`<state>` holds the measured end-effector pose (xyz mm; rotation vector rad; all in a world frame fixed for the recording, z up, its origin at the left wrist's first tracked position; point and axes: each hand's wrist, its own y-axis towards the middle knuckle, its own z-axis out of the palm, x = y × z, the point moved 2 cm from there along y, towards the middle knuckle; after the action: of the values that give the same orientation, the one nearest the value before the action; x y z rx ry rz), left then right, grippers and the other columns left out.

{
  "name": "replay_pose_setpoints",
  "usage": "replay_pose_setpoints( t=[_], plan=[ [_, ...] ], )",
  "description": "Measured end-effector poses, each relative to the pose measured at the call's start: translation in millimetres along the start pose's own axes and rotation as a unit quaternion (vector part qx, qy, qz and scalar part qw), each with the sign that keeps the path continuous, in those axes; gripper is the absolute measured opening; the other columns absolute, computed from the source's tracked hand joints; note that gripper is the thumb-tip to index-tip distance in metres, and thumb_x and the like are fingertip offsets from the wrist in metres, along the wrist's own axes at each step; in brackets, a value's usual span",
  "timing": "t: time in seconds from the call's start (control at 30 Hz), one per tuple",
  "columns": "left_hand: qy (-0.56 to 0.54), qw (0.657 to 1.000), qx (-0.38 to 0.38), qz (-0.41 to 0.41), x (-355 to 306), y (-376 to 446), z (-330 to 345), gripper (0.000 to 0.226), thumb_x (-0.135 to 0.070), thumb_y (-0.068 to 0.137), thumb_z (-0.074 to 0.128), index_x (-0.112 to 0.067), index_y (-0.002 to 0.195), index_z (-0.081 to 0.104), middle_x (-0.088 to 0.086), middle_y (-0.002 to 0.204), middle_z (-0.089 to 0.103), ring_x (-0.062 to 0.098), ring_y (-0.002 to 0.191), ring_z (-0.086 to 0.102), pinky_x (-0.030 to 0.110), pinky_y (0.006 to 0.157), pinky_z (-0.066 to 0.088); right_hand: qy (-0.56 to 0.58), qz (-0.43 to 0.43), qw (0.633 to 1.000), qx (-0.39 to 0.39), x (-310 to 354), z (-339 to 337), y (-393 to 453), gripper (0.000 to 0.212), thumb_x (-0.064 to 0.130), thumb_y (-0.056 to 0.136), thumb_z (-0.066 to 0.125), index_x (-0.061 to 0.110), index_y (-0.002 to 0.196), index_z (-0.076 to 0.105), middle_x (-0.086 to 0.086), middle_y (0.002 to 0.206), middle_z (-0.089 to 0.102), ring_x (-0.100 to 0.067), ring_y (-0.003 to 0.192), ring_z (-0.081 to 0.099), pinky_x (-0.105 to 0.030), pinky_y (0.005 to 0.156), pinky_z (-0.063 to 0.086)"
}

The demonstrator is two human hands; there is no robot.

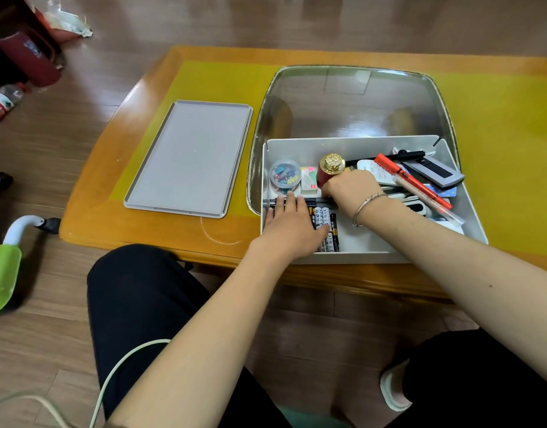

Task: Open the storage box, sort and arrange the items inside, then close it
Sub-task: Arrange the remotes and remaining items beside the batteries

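While both forearms reach fwd over the near table (pixel 117 230) edge, the hands sit inside the open white box (pixel 374 256), which stands on the table just ahead of the person's knees. Left hand (pixel 292 225) lies flat, palm down, fingers straight and together, pressing on the batteries (pixel 329 230) at the box's near-left; fingertips reach the dark pens (pixel 309 200) lying crosswise just beyond them. It grips nothing. Right hand (pixel 351 188), w/ a bracelet (pixel 363 206) on the wrist, is just beyond and right of the left, fingers curled round the lower part of a dark red bottle (pixel 326 174) w/ a gold cap, held about upright. Left of that bottle: a white eraser (pixel 309 182), then a clear round tub of coloured clips (pixel 285 174), both just past the left fingertips. Right of the right hand is a loose heap: red pen (pixel 411 180) lying diagonally on top, grey flat device (pixel 436 173) behind it, black pen (pixel 389 157) along the far wall, white bits underneath that I can't identify. Beyond the box a clear lid (pixel 352 100) stands up from its far side. Well left of the left hand, apart from the box, a grey tray (pixel 192 156) lies flat on the table's yellow mat (pixel 507 149).
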<state>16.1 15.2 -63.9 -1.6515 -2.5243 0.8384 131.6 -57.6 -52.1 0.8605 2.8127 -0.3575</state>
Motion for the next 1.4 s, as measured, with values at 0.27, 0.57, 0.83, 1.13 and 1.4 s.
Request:
replay_pose_setpoints(
  t=[0.27, 0.57, 0.83, 1.13, 1.4],
  plan=[
    [0.000, 1.000, 0.032, -0.001, 0.6, 6.6, -0.9, 0.076, -0.039, 0.098, 0.040, -0.016, 0.153, -0.007, 0.009, 0.159, -0.016, 0.028, 0.146, -0.016, 0.046, 0.117, -0.001, 0.162, 0.024, 0.986, -0.026, -16.2, -6.9, -29.8, 0.012, 0.017, 0.087, 0.060, 0.015, 0.095, 0.068, -0.010, 0.098, 0.065, -0.029, 0.096, 0.059, -0.033, 0.074, 0.045],
    [0.002, 0.999, 0.040, -0.008, -0.4, 4.2, -2.0, 0.071, -0.030, 0.097, 0.041, -0.017, 0.154, -0.001, 0.009, 0.160, -0.015, 0.032, 0.145, -0.016, 0.047, 0.117, 0.002, 0.246, 0.067, 0.960, 0.119, -3.9, 2.3, -40.4, 0.023, 0.032, 0.074, 0.077, 0.010, 0.071, 0.071, -0.006, 0.084, 0.071, -0.020, 0.083, 0.065, -0.030, 0.076, 0.052],
    [0.087, 0.968, -0.182, 0.145, 7.5, -16.1, -31.8, 0.052, -0.018, 0.095, 0.049, -0.020, 0.145, 0.035, 0.007, 0.153, 0.032, 0.028, 0.143, 0.021, 0.046, 0.117, 0.013, 0.337, 0.000, 0.934, 0.118, -2.1, -5.6, -42.9, 0.023, 0.033, 0.069, 0.081, 0.013, 0.075, 0.071, 0.008, 0.063, 0.063, -0.007, 0.062, 0.056, -0.020, 0.059, 0.043],
    [-0.063, 0.957, -0.281, 0.023, 32.5, -24.1, -25.8, 0.064, 0.005, 0.086, 0.061, -0.011, 0.144, 0.039, 0.009, 0.159, 0.012, 0.026, 0.145, 0.019, 0.033, 0.110, 0.032, 0.294, -0.094, 0.936, 0.170, 11.2, 1.0, -37.9, 0.003, 0.019, 0.074, 0.074, 0.019, 0.077, 0.074, 0.019, 0.057, 0.057, 0.007, 0.049, 0.052, -0.003, 0.049, 0.036],
    [-0.080, 0.958, -0.275, 0.015, 33.3, -20.2, -20.4, 0.072, 0.006, 0.081, 0.064, -0.016, 0.143, 0.037, 0.005, 0.160, 0.007, 0.026, 0.141, 0.030, 0.032, 0.094, 0.046, 0.325, -0.105, 0.931, 0.130, 8.5, 1.7, -40.7, 0.003, 0.020, 0.072, 0.076, 0.018, 0.073, 0.074, 0.011, 0.062, 0.063, 0.006, 0.051, 0.054, -0.005, 0.053, 0.041]
  ],
)
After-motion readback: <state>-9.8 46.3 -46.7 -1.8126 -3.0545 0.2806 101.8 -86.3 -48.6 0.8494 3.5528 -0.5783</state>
